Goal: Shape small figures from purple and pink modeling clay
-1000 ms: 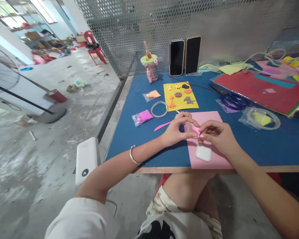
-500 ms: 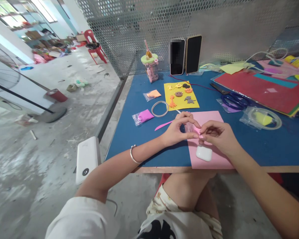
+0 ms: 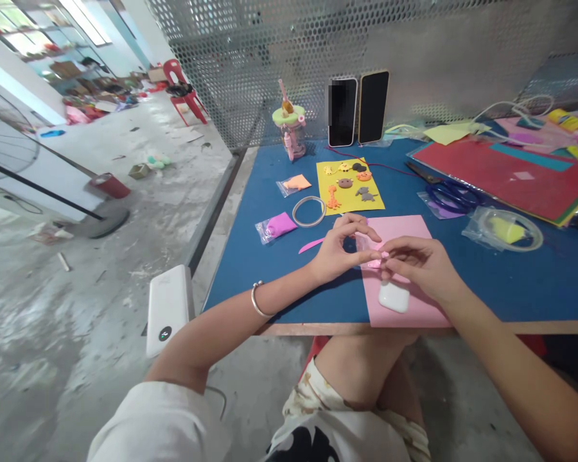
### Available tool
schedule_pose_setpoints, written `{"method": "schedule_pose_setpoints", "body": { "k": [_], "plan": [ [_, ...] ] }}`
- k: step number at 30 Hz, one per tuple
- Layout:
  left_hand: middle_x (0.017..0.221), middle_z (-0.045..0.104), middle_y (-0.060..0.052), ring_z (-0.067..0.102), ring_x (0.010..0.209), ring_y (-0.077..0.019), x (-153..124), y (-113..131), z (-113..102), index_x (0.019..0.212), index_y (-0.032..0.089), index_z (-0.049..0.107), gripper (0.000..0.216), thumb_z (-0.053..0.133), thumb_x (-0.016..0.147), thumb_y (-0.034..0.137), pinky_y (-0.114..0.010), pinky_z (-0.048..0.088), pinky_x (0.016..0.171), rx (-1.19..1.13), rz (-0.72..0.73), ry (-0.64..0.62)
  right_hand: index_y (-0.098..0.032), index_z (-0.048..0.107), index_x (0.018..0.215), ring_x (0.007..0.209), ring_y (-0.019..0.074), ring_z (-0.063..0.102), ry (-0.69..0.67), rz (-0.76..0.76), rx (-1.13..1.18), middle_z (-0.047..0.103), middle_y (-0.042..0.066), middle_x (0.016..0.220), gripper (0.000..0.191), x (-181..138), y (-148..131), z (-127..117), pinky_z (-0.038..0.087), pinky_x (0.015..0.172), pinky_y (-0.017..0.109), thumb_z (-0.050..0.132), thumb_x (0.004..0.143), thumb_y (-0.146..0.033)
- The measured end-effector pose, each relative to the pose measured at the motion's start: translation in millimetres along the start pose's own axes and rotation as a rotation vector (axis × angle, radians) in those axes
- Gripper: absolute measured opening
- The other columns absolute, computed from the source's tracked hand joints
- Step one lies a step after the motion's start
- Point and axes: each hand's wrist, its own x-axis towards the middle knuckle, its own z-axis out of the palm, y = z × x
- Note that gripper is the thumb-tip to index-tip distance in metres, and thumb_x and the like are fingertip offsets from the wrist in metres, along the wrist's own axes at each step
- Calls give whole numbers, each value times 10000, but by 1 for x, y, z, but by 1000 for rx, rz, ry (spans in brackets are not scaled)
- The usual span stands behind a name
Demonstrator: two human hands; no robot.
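Observation:
Above the pink sheet (image 3: 409, 226), my left hand (image 3: 337, 251) pinches a small clear bag of pink modelling clay (image 3: 376, 262) between thumb and fingers. My right hand (image 3: 421, 264) is closed with its fingertips on the same pink clay, touching the left fingertips. Part of the clay is hidden behind the fingers. A white rounded case (image 3: 394, 297) lies on the sheet just below both hands. Left of my left hand, a pink plastic clay knife (image 3: 311, 246) rests on the blue table (image 3: 250, 282).
Clay animal figures sit on a yellow sheet (image 3: 373, 202). Packets of purple clay (image 3: 280, 225) and orange clay (image 3: 297, 183), plus a clear ring (image 3: 309, 212), lie left. Scissors (image 3: 455, 196) and coloured sheets (image 3: 510, 167) lie right. Two phones (image 3: 373, 108) and a cup (image 3: 291, 131) stand behind.
My right fingertips have shifted slightly left, closer to the left hand. The pink clay has moved a little left with them. Things on the table stay in place.

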Motion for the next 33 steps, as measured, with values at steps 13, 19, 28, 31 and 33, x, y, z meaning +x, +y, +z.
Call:
{"method": "schedule_pose_setpoints", "body": {
  "k": [13, 19, 28, 31, 33],
  "plan": [
    [985, 559, -65, 508, 997, -198, -1, 1, 0, 888, 203, 699, 363, 758, 678, 493, -326, 420, 841, 66, 1, 23, -219, 714, 751, 536, 155, 677, 97, 18, -10, 703, 1, 637, 160, -1, -4, 4, 608, 562, 271, 797, 660, -320],
    [986, 569, -70, 513, 991, -201, 0, 1, 0, 888, 198, 696, 384, 742, 684, 520, -330, 426, 833, 89, 4, 24, -209, 711, 754, 531, 164, 677, 113, 19, -38, 696, 11, 612, 188, -1, -6, 5, 611, 557, 278, 795, 663, -352],
    [991, 560, -63, 513, 1005, -198, -1, 4, -1, 887, 196, 688, 322, 752, 705, 454, -327, 424, 850, 126, 12, 22, -208, 673, 712, 513, 137, 660, 98, -7, -26, 683, -3, 631, 170, 0, -5, 4, 586, 544, 249, 793, 673, -322],
    [996, 557, -64, 513, 1010, -200, -1, 3, -1, 891, 197, 686, 316, 754, 706, 445, -324, 428, 841, 131, 12, 14, -208, 665, 711, 517, 148, 661, 94, -1, -41, 672, -1, 612, 184, 0, -6, 4, 590, 548, 263, 791, 672, -335],
    [994, 556, -64, 514, 1008, -201, -2, 3, 0, 889, 198, 686, 319, 753, 706, 450, -333, 428, 858, 137, 11, 14, -209, 660, 712, 522, 153, 662, 94, -1, -49, 665, -1, 604, 187, 0, -6, 4, 593, 549, 268, 786, 677, -342]
  ]
}}
